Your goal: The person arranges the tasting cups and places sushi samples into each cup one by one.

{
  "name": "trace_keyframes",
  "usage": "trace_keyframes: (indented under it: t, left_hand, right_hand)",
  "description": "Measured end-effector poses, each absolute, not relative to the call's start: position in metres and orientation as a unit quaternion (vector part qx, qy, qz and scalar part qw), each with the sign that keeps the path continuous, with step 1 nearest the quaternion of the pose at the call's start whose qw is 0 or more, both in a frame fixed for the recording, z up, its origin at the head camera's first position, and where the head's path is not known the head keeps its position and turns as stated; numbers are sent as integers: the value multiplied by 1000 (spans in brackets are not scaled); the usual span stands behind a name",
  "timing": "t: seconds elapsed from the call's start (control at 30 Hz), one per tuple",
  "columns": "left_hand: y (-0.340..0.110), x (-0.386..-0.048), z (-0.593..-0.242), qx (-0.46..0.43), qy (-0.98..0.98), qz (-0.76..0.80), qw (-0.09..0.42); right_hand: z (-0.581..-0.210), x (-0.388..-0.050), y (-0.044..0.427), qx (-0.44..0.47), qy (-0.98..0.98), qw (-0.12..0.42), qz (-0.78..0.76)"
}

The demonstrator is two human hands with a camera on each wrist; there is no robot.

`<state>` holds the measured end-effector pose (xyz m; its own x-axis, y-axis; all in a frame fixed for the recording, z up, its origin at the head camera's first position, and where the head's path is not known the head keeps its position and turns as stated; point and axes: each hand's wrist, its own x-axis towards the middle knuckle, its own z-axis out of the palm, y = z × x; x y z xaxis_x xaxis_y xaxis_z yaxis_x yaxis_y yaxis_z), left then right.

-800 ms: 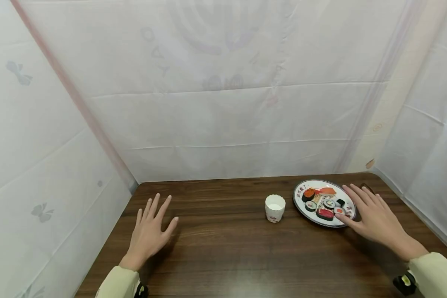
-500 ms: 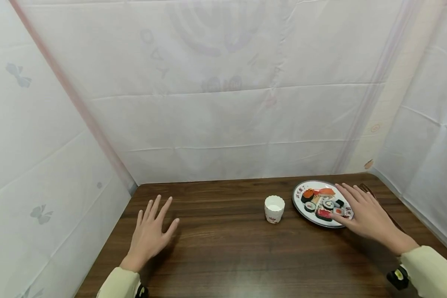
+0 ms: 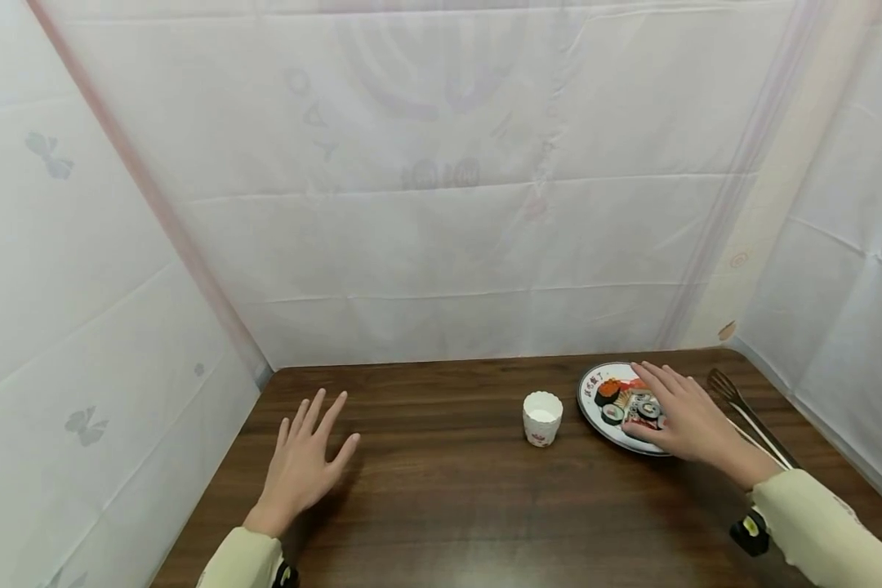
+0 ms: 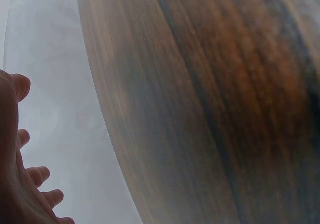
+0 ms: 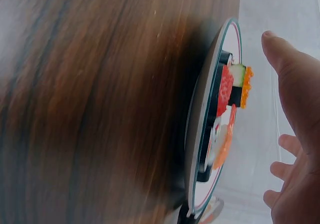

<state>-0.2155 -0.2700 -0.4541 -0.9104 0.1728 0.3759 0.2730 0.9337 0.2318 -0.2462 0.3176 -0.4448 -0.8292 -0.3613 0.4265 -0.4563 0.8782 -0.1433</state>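
Note:
My right hand [image 3: 687, 416], fingers spread, hovers over the right side of a round plate [image 3: 595, 423] and hides part of it. On the plate lie several sushi pieces, among them an orange-topped one [image 3: 607, 391] and a roll [image 3: 612, 414]. In the right wrist view there is a gap between the hand and the sushi; nothing is in its grasp. Over the left part of the table, my left hand [image 3: 305, 457] is held with straight, spread fingers, holding nothing. A small white paper cup [image 3: 542, 419] with a scalloped rim stands left of the plate.
Right of the plate lies a dark slotted utensil [image 3: 722, 382] with a long handle, beside a pale thin rod, both partly behind my right forearm. The brown wooden table [image 3: 470, 490] ends at white cloth walls [image 3: 441, 245] at the back and sides.
My right hand has moved left, farther over the plate, baring the slotted utensil on the right. The left hand has hardly moved. The head view has shifted slightly.

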Motion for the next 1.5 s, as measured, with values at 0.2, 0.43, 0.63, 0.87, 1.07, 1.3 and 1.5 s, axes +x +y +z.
trace_keyframes:
  t: [0.2, 0.43, 0.63, 0.87, 1.07, 1.3, 1.5]
  left_hand:
    - [-267, -217, -455, -119, -965, -142, 184]
    - [-263, -218, -454, -121, -966, -147, 177]
    - [-263, -217, -454, -119, -964, -155, 180]
    - [-263, -216, -455, -119, -963, -155, 186]
    - [-264, -216, -457, -123, -963, -147, 192]
    - [-264, -213, -456, -131, -953, -145, 231]
    - [-265, -211, -453, -128, -952, -145, 236]
  right_hand:
    - [-446, -253, 300, 228, -947, 192, 117]
    - [-447, -257, 283, 236, -948, 155, 145]
    - [-450, -262, 268, 253, -943, 145, 158]
    - [-452, -266, 250, 249, -951, 111, 147]
    - [-455, -268, 236, 254, -949, 94, 163]
    - [-458, -274, 224, 266, -945, 79, 174]
    - [-460, -277, 214, 272, -940, 75, 192]
